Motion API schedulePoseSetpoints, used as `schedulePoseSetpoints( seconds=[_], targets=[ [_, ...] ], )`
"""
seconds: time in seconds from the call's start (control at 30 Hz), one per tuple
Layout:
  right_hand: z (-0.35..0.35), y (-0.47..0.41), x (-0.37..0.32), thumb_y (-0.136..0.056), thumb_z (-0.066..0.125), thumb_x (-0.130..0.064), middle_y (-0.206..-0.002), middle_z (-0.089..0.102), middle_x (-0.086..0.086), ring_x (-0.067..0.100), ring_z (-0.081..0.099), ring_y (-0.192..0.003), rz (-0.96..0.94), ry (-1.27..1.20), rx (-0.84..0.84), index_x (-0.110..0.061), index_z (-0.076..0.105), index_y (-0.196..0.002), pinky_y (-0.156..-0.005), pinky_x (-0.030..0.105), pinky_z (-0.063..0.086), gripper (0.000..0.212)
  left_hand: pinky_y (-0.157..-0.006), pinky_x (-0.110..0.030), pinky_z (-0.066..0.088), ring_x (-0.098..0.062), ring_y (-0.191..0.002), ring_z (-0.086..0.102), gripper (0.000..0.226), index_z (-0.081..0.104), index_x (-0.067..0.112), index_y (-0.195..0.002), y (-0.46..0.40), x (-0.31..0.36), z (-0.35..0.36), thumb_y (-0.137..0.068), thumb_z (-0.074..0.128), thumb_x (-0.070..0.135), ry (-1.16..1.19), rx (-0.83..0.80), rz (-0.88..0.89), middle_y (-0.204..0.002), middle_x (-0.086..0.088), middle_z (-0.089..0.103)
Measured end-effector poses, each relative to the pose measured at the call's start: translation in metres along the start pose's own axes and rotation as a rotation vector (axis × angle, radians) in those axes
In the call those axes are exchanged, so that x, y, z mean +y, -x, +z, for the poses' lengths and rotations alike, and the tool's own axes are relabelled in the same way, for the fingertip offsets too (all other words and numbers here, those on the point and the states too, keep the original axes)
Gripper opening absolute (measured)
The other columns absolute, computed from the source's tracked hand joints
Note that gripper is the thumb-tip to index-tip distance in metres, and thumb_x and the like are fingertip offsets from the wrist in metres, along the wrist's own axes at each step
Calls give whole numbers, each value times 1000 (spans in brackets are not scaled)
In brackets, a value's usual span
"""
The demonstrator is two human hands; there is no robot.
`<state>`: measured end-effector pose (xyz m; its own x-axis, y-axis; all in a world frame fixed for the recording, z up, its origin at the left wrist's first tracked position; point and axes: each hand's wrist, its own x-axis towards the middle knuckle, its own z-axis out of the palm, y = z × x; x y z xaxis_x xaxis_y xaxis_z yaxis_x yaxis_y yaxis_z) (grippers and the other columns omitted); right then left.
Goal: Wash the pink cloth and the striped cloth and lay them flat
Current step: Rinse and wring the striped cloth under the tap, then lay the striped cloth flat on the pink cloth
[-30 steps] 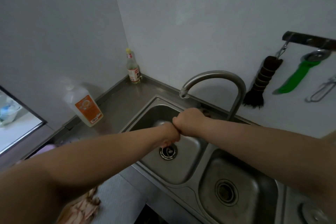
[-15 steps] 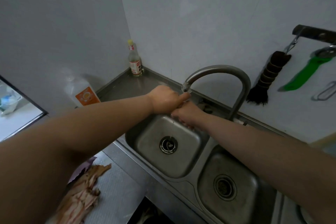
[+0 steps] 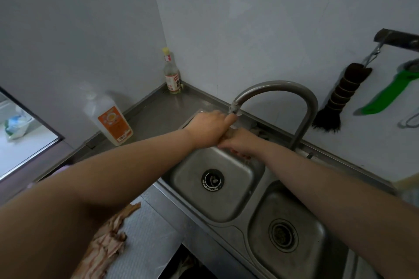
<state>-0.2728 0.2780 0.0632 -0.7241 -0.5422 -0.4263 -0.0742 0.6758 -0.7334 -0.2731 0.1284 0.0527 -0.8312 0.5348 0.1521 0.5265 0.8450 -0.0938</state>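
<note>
Since a second ago, both hands have risen from low over the basin drain to just under the tap spout; over the last half second they barely shifted.

Left hand [image 3: 208, 128]: raised over the back left corner of the left basin [image 3: 235, 206], one finger extended and touching the mouth of the faucet [image 3: 281, 88]. The other fingers curl loosely; nothing seen in them.

Right hand [image 3: 241, 140]: just below and right of the left hand, touching it, knuckles up, fingers curled downward over the basin's rear edge. Something reddish shows beneath the fingers; too small and hidden to tell whether it is cloth, so what this hand grips cannot be told.

Striped cloth [image 3: 106, 244]: crumpled in a long bunch on the ribbed drainboard of the desk [image 3: 149, 240], lower left, partly hidden under the left forearm, well apart from the hands.

Pink cloth [image 3: 64, 168]: only a pale sliver shows at the desk's left edge, above the left forearm.

Surroundings: white bottle with orange label [image 3: 108, 117] leaning on the left wall; small glass bottle with yellow cap [image 3: 171, 72] in the corner; right basin [image 3: 285, 233] near the right forearm; dark brush [image 3: 340, 99] and green-handled tool [image 3: 390, 95] hanging on the wall at right.
</note>
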Motion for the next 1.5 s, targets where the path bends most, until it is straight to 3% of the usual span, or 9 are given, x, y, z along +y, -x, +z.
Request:
schedulePoseSetpoints(
  seconds=[0.17, 0.33, 0.53, 0.67, 0.83, 1.0, 1.13, 1.4, 1.5],
  targets=[
    [-13, 6, 14, -91, 63, -25, -85, 54, -7, 6, 54, -73, -70, -155, 87, -17, 51, -119, -56, 16, 43, 32, -85, -29, 43, -22, -103, 52, 43, 54, 12, -113, 25, -1, 17, -81, 71, 35, 373, -89, -303, -115, -6, 52],
    [-15, 6, 29, -93, 59, -17, -84, 60, -13, 1, 58, -82, -192, -92, 255, -21, 67, -98, -65, 11, 44, 10, -83, -31, 56, -16, -95, 63, 44, 50, 17, -112, 44, 4, 3, -79, 76, 32, 890, -259, -524, -106, 2, 61],
    [-6, 13, 24, -94, 56, -25, -87, 58, -14, 1, 56, -85, -270, -115, 281, -19, 62, -100, -68, 15, 46, 10, -81, -27, 58, -21, -94, 67, 24, 60, 8, -113, 59, 25, -12, -95, 57, 24, 1301, -55, -750, -104, -10, 68],
    [4, 19, 15, -89, 65, -18, -88, 63, -8, 2, 61, -82, -317, -240, 239, -16, 63, -98, -63, 13, 53, 10, -63, -20, 57, -11, -70, 68, 15, 65, 2, -99, 65, 37, -27, -95, 54, 11, 1523, 105, -886, -84, -7, 68],
    [16, 24, -7, -87, 59, -10, -86, 63, -2, 12, 62, -82, -337, -241, 246, -24, 57, -85, -69, 25, 55, 14, -63, -13, 52, -3, -72, 68, 10, 67, 12, -97, 87, 38, -36, -92, 58, 10, 1392, 233, -899, -87, -1, 70],
    [29, 22, -33, -82, 67, -12, -94, 63, 1, 16, 63, -87, -338, -26, -12, -17, 52, -105, -74, 31, 54, 28, -74, -23, 52, -11, -80, 67, 10, 65, 18, -89, 113, 21, -43, -92, 59, 10, 1311, 284, -840, -88, -2, 69],
    [46, 15, -55, -93, 58, -31, -81, 67, -2, 5, 63, -74, -303, -126, -5, -20, 65, -80, -72, 28, 50, 18, -76, -27, 51, -10, -78, 63, 7, 64, 20, -86, 141, 2, -54, -92, 62, 17, 1255, 320, -822, -83, 2, 67],
    [101, 1, -130, -91, 57, -18, -82, 63, -6, 1, 56, -74, -480, 51, -2, -20, 64, -86, -63, 11, 44, 9, -75, -28, 48, -11, -76, 59, 15, 61, 23, -84, 251, -46, -74, -88, 66, 36, 1027, -18, -892, -82, 3, 62],
    [132, -6, -156, -85, 65, -22, -80, 62, -5, 6, 55, -72, -491, 165, -95, -25, 60, -81, -64, 21, 45, 6, -56, -19, 41, -2, -59, 54, 21, 67, 19, -87, 300, -59, -77, -93, 58, 37, 939, -147, -963, -72, 6, 59]
  ],
)
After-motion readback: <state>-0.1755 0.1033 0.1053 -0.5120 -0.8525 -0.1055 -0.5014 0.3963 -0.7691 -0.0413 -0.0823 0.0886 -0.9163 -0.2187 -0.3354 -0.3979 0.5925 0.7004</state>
